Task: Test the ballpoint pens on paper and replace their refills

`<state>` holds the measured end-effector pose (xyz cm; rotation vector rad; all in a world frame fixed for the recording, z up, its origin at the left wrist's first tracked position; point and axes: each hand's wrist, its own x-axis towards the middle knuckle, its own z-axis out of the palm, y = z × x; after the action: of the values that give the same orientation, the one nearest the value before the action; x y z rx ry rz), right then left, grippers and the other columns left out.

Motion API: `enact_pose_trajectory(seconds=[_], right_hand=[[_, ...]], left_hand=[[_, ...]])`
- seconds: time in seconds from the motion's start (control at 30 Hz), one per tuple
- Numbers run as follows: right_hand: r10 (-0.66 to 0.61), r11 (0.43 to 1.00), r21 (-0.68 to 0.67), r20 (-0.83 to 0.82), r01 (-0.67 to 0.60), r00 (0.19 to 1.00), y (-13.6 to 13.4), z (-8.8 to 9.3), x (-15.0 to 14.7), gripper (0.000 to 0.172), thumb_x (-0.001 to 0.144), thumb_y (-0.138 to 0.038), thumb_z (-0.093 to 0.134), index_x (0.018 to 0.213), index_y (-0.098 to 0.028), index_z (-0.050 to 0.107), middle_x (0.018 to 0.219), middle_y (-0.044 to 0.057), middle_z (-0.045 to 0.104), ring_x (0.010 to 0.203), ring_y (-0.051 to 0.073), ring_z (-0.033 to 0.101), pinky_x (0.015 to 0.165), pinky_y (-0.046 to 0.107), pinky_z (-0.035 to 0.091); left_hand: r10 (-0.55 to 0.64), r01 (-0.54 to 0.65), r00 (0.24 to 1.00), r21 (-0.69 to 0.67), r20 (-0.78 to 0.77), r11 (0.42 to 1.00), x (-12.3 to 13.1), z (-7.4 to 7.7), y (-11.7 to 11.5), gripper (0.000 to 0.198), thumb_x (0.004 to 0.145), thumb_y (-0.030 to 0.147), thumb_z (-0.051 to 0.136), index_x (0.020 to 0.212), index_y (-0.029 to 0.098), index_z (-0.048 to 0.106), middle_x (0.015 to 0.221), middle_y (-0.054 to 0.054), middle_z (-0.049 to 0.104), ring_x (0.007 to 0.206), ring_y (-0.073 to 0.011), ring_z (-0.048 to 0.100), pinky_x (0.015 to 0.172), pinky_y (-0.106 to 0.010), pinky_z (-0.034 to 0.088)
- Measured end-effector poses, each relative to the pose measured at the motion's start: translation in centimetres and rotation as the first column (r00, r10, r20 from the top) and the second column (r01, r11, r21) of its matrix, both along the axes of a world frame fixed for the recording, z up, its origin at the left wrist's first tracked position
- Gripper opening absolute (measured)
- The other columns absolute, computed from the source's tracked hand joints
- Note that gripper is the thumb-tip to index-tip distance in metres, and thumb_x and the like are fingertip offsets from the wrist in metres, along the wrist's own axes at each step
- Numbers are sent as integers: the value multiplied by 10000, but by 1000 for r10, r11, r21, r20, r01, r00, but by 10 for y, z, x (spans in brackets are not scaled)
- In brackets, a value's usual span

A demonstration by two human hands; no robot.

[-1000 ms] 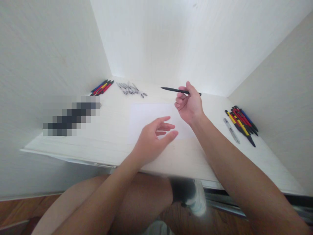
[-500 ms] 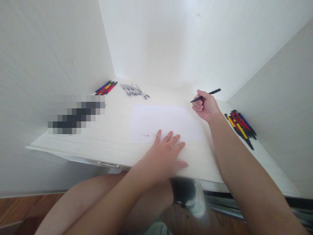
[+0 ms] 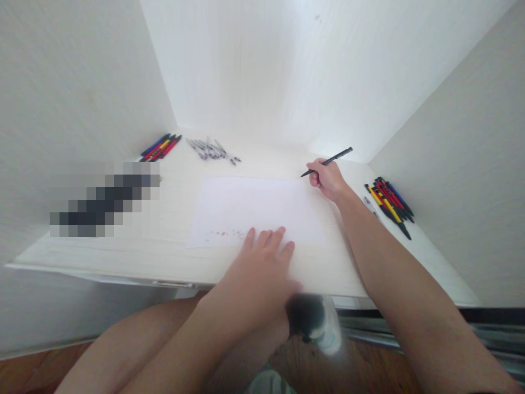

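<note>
My right hand (image 3: 328, 179) grips a black pen (image 3: 338, 155) near the right far corner of a white sheet of paper (image 3: 254, 202). The pen slants, its tip pointing left and down; I cannot tell whether it touches the paper. Fingers spread, my left hand (image 3: 264, 262) lies flat over the sheet's near edge. Small dark and red marks (image 3: 223, 233) show on the paper just left of those fingertips. Several red, yellow and blue pens (image 3: 389, 202) lie in a pile beyond my right forearm, with a small pale piece (image 3: 368, 203) beside them.
White panels enclose the desk (image 3: 164, 241) at the back and both sides. Clear refills or slim pen parts (image 3: 211, 149) lie scattered at the back left. Coloured pens (image 3: 162, 146) rest against the left panel, with a blurred-out dark object (image 3: 102, 205) nearer. A drawer handle (image 3: 172, 284) sits below the front edge.
My right hand has moved left and slightly down with the pen, closer to the paper. The view has shifted a little; my left hand stays flat on the sheet.
</note>
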<state>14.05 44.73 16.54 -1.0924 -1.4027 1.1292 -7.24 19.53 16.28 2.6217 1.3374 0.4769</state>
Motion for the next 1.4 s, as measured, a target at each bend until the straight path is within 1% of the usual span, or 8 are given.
enact_pose_trajectory(seconds=[0.17,0.27,0.33,0.47,0.57,0.73,0.93,1.4], right_hand=[[46,998,-37,122,-42,992,-2,-4,-11,121,796,-201,743,755,-151,640,511,-19,538,396,91,501,367,197,326],[82,991,-115,124,-68,989,-6,-3,-14,174,848,-265,750,908,-105,719,788,118,744,548,154,682,434,219,471],[93,986,-146,95,-79,991,-6,-4,-15,179,869,-252,739,958,-97,726,965,175,776,634,179,733,497,244,541],[59,997,-49,155,-52,986,-2,-12,-13,48,842,-143,708,810,-111,693,765,125,747,548,147,675,470,227,510],[52,998,34,232,-62,971,2,-18,-10,138,820,-116,684,707,-148,612,643,88,699,465,132,612,405,219,437],[24,993,102,337,-62,941,5,-21,-8,129,804,-132,670,691,-150,611,665,110,715,440,120,580,389,225,418],[-20,987,156,419,-50,908,7,-23,-7,155,804,-187,645,662,-154,595,606,81,689,376,87,509,357,198,355],[-46,988,150,494,-33,868,14,-28,-6,115,796,-202,596,687,-167,592,627,61,698,467,113,591,453,189,445]], left_hand=[[33,-33,999,-55,0,998,3,1,-4,459,916,495,610,1280,228,687,1488,-195,586,1369,-426,515,1139,-647,347],[34,-33,999,-58,18,998,3,4,-5,440,903,475,626,1267,238,690,1473,-181,602,1361,-418,524,1144,-636,351],[44,-42,999,-70,20,997,3,4,-4,430,894,458,638,1259,237,690,1466,-178,608,1350,-415,530,1142,-629,358],[37,-36,999,-54,22,998,2,2,-3,406,889,435,642,1237,232,692,1440,-173,625,1320,-404,546,1128,-613,383],[-1,1,999,9,37,1000,0,2,-3,382,897,415,622,1227,236,691,1411,-164,643,1298,-394,555,1114,-609,396],[-14,13,999,11,45,1000,1,3,-4,357,913,402,596,1221,248,687,1407,-157,644,1315,-397,543,1115,-612,391],[43,-47,998,-147,-35,988,4,12,-3,399,896,413,628,1238,212,669,1457,-178,601,1347,-408,518,1133,-606,381],[52,-73,991,-180,-120,981,4,22,-5,471,904,423,611,1320,202,623,1522,-178,542,1397,-407,478,1162,-631,349]])
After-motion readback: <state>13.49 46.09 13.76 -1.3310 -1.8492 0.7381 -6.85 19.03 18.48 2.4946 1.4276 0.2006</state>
